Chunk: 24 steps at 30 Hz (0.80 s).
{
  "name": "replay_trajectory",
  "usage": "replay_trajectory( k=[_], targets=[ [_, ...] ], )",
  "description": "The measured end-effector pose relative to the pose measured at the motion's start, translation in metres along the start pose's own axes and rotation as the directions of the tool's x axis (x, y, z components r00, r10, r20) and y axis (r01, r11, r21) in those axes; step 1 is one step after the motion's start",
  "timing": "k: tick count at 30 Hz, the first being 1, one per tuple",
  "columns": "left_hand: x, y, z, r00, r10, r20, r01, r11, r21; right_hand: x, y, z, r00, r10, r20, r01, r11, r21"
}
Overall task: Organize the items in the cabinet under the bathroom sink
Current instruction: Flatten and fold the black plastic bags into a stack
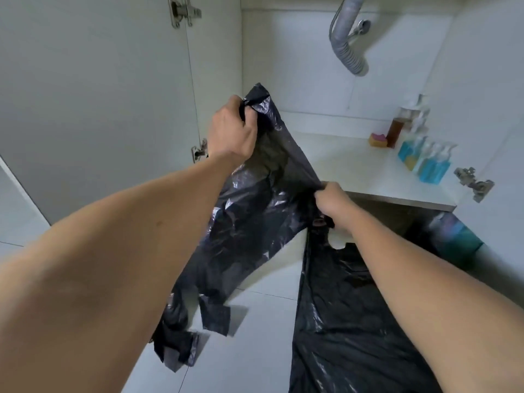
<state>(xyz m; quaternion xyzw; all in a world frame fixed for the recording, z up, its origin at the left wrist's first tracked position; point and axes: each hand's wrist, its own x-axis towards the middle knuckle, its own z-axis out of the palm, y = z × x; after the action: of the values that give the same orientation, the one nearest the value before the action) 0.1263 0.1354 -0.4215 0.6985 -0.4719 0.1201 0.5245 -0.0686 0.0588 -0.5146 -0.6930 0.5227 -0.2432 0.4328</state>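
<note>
**Both hands on black plastic at the open cabinet**

At far left the open cabinet door [99, 95] stands with metal hinges [184, 11] along its edge. Our left hand [231, 131] is raised and clenched round a bunched corner of a black plastic bag [255, 211], which we hold in the air in front of the cabinet opening. Loose strips of the bag dangle at lower left over the white floor tiles [255, 319].

The bag stretches taut down to our right hand [331, 202], whose curled fingers pinch its edge just at the front lip of the cabinet shelf [382, 177]. Below that hand hangs more black plastic with a handle cut-out. We cannot tell whether it is the same bag or a second one.

Above, a grey corrugated drain hose [348, 38] curls down. Toward the shelf's right side sit a yellow-and-pink sponge [378, 140], an amber bottle [397, 129] and a row of blue pump bottles [425, 163], close together. Under the shelf at far right lies a dim teal package [456, 234].
</note>
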Motion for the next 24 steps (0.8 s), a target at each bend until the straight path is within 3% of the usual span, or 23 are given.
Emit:
replay_trajectory(
  k=[3,6,8,11,13,15,16,18,20,21,23,24],
  targets=[
    [0.004,0.017,0.007,0.998,-0.011,0.056,0.008,0.999,0.052,-0.008,-0.006,-0.059,1.000,0.008,-0.027,-0.008,1.000,-0.003],
    [0.006,0.035,0.016,0.978,-0.144,0.153,0.154,0.986,-0.056,-0.029,-0.016,-0.113,1.000,0.020,0.001,-0.019,0.963,-0.269],
    [0.000,0.053,0.024,0.921,-0.255,0.294,0.323,0.922,-0.213,-0.045,-0.024,-0.141,0.996,0.058,-0.063,-0.078,0.912,-0.402],
    [-0.018,0.087,0.032,0.749,-0.337,0.570,0.597,0.716,-0.362,-0.060,-0.025,-0.174,0.977,0.140,-0.158,-0.183,0.937,-0.299],
    [-0.027,0.101,0.040,0.670,-0.342,0.659,0.649,0.701,-0.296,-0.065,-0.020,-0.190,0.960,0.198,-0.198,-0.232,0.959,-0.165],
    [-0.034,0.109,0.049,0.654,-0.298,0.696,0.609,0.752,-0.251,-0.066,-0.014,-0.202,0.946,0.197,-0.256,-0.209,0.978,-0.022],
    [-0.037,0.113,0.054,0.665,-0.256,0.701,0.571,0.779,-0.258,-0.064,-0.010,-0.207,0.940,0.156,-0.303,-0.161,0.987,0.007],
    [-0.043,0.118,0.065,0.752,-0.123,0.648,0.390,0.876,-0.285,-0.065,0.001,-0.214,0.905,-0.044,-0.422,0.001,0.995,-0.101],
    [-0.052,0.118,0.074,0.855,0.125,0.503,0.017,0.963,-0.269,-0.071,0.018,-0.219,0.798,-0.295,-0.525,0.172,0.947,-0.270],
    [-0.057,0.115,0.077,0.854,0.295,0.427,-0.203,0.947,-0.249,-0.077,0.028,-0.221,0.716,-0.421,-0.557,0.256,0.900,-0.352],
    [-0.074,0.105,0.078,0.736,0.584,0.343,-0.563,0.809,-0.169,-0.085,0.058,-0.225,0.549,-0.668,-0.502,0.370,0.734,-0.570],
    [-0.088,0.098,0.080,0.671,0.653,0.351,-0.658,0.742,-0.124,-0.088,0.078,-0.225,0.513,-0.743,-0.430,0.375,0.645,-0.666]
  ],
)
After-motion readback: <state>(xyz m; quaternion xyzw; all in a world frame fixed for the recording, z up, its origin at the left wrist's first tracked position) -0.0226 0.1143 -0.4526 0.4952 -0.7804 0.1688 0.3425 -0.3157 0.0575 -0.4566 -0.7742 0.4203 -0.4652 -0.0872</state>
